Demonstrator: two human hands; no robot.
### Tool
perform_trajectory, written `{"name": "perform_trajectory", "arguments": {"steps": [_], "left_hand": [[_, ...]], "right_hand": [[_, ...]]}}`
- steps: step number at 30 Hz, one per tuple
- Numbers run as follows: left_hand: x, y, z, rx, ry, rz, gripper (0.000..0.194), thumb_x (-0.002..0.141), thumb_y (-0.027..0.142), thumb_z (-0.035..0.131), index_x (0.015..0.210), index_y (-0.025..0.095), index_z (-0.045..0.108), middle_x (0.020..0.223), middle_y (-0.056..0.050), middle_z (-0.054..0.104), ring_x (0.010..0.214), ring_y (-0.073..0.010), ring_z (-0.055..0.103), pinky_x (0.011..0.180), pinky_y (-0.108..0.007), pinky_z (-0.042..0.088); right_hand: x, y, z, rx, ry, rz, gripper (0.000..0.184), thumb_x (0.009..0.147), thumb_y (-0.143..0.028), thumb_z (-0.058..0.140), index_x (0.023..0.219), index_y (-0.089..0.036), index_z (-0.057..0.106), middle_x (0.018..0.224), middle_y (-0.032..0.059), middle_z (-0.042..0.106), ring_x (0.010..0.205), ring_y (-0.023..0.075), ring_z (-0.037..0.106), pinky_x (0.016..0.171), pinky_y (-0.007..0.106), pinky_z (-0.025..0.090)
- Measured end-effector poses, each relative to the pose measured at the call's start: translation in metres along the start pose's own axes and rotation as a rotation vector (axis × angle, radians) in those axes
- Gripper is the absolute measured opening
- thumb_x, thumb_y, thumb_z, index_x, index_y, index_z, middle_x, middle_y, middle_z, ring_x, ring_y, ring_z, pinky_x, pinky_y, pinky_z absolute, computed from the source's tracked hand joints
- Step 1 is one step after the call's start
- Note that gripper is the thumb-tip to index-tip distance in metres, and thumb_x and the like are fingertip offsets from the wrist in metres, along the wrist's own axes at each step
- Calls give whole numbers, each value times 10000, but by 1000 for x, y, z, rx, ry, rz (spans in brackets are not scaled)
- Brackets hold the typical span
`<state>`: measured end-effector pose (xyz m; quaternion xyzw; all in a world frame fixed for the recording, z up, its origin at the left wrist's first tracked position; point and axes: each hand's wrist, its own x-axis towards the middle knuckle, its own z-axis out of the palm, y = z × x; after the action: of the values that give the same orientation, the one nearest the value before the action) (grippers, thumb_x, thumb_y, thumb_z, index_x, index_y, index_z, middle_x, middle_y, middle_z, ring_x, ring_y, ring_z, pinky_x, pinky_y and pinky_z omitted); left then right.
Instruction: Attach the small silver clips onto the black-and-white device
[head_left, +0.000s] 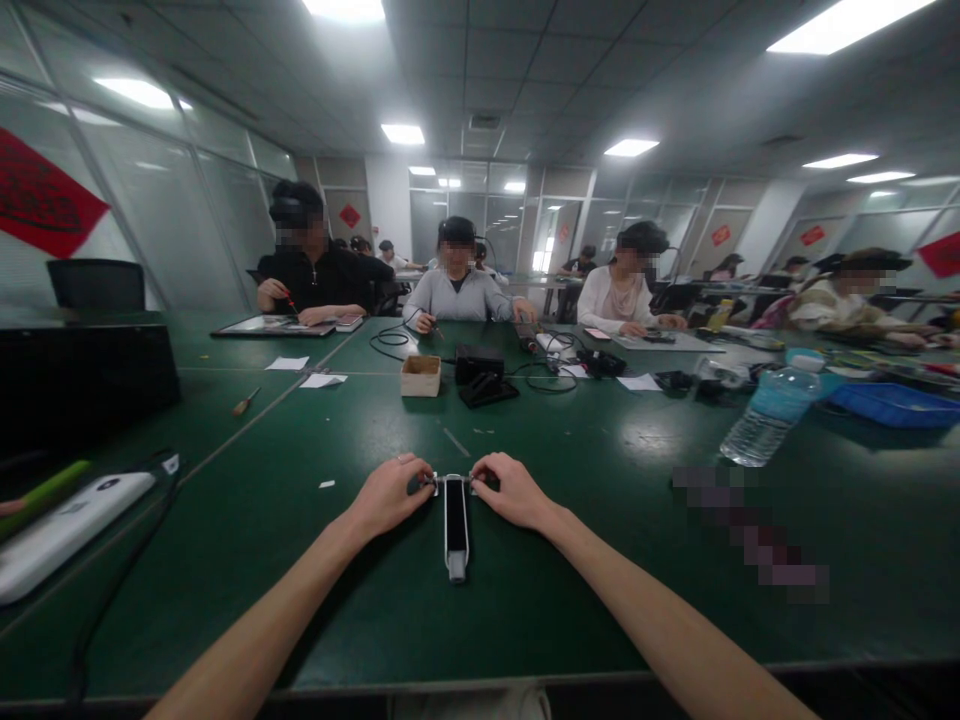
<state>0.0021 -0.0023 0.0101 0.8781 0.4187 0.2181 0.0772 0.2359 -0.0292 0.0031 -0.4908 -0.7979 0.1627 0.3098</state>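
Observation:
A narrow device with a black face, pale rim and grey near end (pixel 456 530) lies lengthwise on the green table in front of me. My left hand (pixel 394 492) is closed in a pinch at the left of its far end, and a small silvery part shows by the fingertips. On the opposite side my right hand (pixel 511 488) pinches at the same far end, thumb and forefinger together. Thin metal bits stick out between the device and both hands. What exactly each pinch holds is too small to make out.
Beyond my hands stand a small cardboard box (pixel 421 377) and a black device on a stand (pixel 484 375). A tilted water bottle (pixel 772 410) and blue tray (pixel 896 404) are at right. At left lie a brush (pixel 246 402) and white case (pixel 75 530). Several people sit opposite.

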Motion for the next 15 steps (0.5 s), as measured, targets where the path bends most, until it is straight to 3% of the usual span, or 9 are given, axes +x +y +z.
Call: {"name": "perform_trajectory", "arguments": {"steps": [15], "left_hand": [[-1,4,-7,-33,-32,-68,190,825,331,558,913,199,663,856,-39,645,776,-193,603,700,-305,457]], "right_hand": [[-1,-3,-12,-21,42,11,132,832,-217,581,950,-171,619,895,47,630,844,175,559,766,318,462]]}}
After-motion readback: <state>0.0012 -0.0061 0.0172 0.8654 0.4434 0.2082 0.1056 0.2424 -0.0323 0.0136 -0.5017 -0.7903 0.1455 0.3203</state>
